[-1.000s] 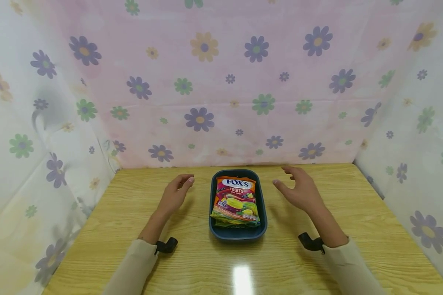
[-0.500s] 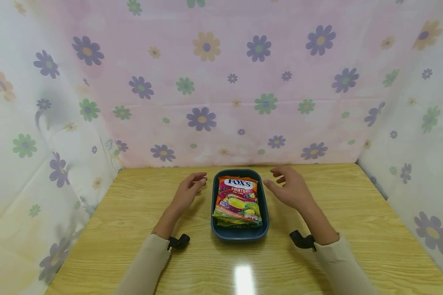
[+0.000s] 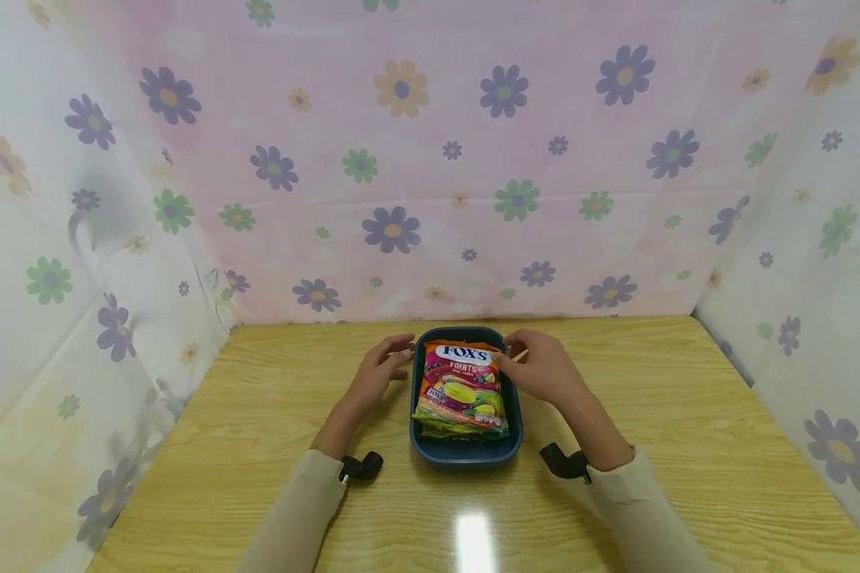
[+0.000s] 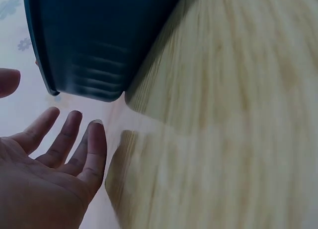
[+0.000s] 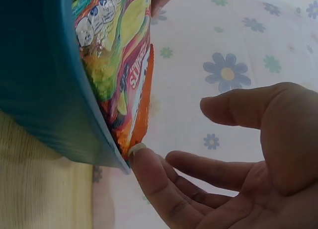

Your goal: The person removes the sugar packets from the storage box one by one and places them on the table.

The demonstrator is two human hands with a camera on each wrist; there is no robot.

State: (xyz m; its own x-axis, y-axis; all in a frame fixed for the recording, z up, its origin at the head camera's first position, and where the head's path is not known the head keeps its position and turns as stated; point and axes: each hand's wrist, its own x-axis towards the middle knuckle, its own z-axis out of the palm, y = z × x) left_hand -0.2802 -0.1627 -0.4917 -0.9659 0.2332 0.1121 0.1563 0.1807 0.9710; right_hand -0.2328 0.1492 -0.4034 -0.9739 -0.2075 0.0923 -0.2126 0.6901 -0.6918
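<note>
A dark blue plastic tray [image 3: 466,459] sits on the table with a Fox's Fruits candy bag [image 3: 461,386] lying in it, its printed face up. Green-yellow wrapping shows beneath the bag's near end. My left hand [image 3: 374,376] is at the tray's far left side, fingers relaxed; in the left wrist view the same hand [image 4: 54,174] has its palm turned up, fingertips short of the tray wall [image 4: 94,45]. Opposite, my right hand [image 3: 545,370] reaches the far right rim. In the right wrist view one fingertip [image 5: 141,157] is right at the rim corner, beside the bag's orange edge.
The wood-grain table [image 3: 315,525] extends on both sides of the tray. A flowered cloth [image 3: 444,159] rises behind it and along both sides. Black wrist mounts [image 3: 361,465] sit on both forearms, near the beige sleeves [image 3: 294,509].
Both hands have moved inward toward the tray, the left going right and the right going left, up to its far sides. The tray and the candy bag have stayed in place.
</note>
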